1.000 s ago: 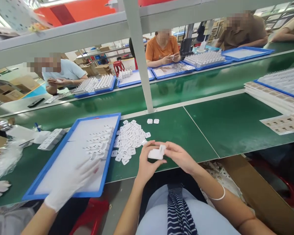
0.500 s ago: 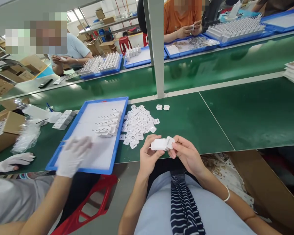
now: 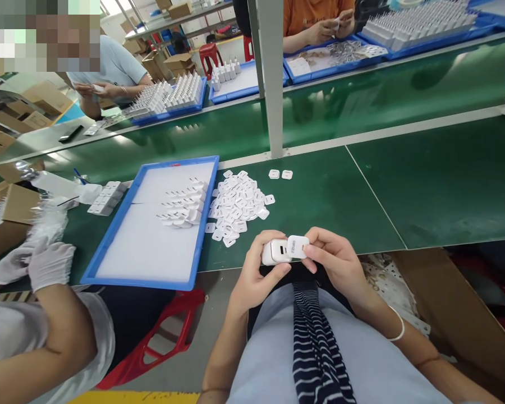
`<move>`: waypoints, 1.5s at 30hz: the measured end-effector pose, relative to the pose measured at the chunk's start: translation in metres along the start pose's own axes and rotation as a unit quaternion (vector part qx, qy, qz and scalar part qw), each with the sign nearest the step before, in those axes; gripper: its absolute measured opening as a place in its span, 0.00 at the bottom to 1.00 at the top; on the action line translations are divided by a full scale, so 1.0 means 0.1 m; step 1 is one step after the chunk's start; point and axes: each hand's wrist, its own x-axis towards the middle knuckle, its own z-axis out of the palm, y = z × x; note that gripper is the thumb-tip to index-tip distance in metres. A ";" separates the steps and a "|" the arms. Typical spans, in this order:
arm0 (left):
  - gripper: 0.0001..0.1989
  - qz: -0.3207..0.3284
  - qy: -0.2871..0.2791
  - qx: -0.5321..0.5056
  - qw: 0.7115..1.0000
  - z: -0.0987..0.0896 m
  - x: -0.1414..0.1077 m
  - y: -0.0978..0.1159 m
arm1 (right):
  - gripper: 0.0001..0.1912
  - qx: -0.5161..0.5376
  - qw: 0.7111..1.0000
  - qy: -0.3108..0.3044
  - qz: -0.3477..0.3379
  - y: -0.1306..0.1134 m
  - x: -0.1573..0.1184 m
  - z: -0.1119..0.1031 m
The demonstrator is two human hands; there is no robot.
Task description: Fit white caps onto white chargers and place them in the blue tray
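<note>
White charger body: head view, by the green bench's near edge, grasped by left hand, port face showing. Right hand pinches cover plate overlapping that face; contact uncertain. Step judged: offering plate; next calls for squaring it up. Room lies rightward; plate pile and blue-rimmed tray crowd left.

White adapter — striped navy cloth
</note>
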 end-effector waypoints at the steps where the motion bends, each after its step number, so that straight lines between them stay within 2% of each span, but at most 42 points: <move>1: 0.19 0.016 -0.006 0.005 1.000 0.01 0.01 0.00 | 0.10 -0.007 1.000 -0.003 0.011 -0.03 -0.01 0.00; 4: 0.21 0.046 -0.018 0.007 0.999 0.05 0.03 0.00 | 0.11 -0.018 0.998 -0.024 0.047 -0.11 -0.04 0.02; 9: 0.23 0.064 -0.006 0.017 0.998 0.07 0.04 -0.02 | 0.13 -0.023 0.997 -0.029 0.071 -0.16 -0.05 0.07; 25: 0.22 0.063 -0.028 0.081 0.994 0.04 0.10 0.02 | 0.16 -0.049 0.994 -0.019 0.097 -0.20 0.01 0.04; 37: 0.25 0.081 -0.037 0.112 0.990 0.01 0.09 0.03 | 0.16 -0.050 0.991 -0.016 0.123 -0.24 -0.01 0.06; 45: 0.26 0.077 -0.054 0.112 0.989 -0.01 0.08 0.01 | 0.16 -0.070 0.988 -0.052 0.127 -0.21 0.00 0.00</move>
